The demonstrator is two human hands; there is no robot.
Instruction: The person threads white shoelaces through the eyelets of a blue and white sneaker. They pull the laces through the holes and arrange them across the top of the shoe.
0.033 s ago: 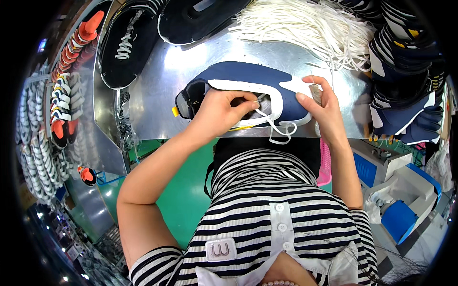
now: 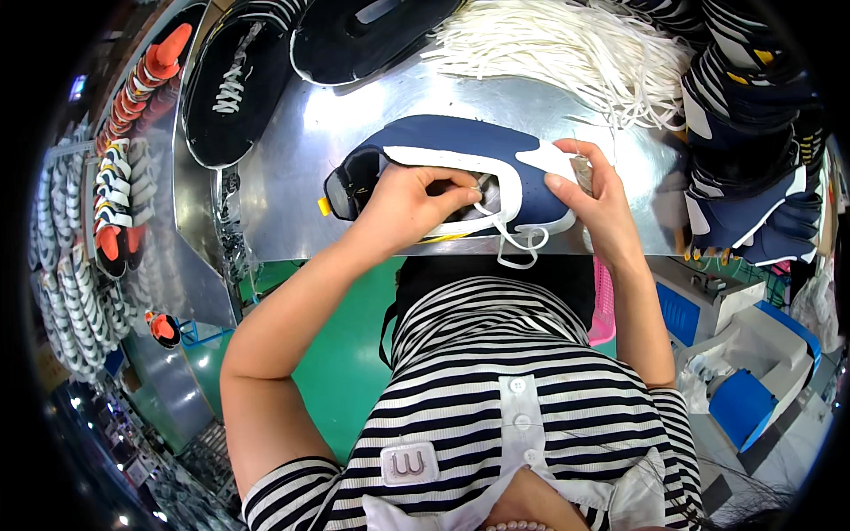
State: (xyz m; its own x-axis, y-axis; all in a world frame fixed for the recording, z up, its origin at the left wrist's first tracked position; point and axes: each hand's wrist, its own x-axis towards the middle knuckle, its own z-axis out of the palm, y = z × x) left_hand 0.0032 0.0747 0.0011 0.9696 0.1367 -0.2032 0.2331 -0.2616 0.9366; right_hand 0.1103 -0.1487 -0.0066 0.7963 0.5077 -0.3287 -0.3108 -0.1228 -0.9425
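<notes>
A navy and white shoe upper (image 2: 452, 133) lies on its side on the metal bench, its toe to the right and its dark heel opening to the left. My left hand (image 2: 412, 199) reaches over the opening, thumb and fingertips pinched on a white shoelace (image 2: 482, 211) at the eyelet edge. A loop of that lace hangs over the bench's front edge. My right hand (image 2: 598, 190) grips the toe end, thumb on the near side and fingers beyond. A small yellow tab (image 2: 324, 207) sticks out at the heel. The lace's end inside the upper is hidden.
A heap of loose white laces (image 2: 567, 57) lies at the back right. Stacked shoe uppers (image 2: 748, 195) stand on the right. Black oval pieces, one a laced upper (image 2: 232, 97), lie at the back left. A metal bench (image 2: 292, 190) is underneath. Racked uppers hang at far left.
</notes>
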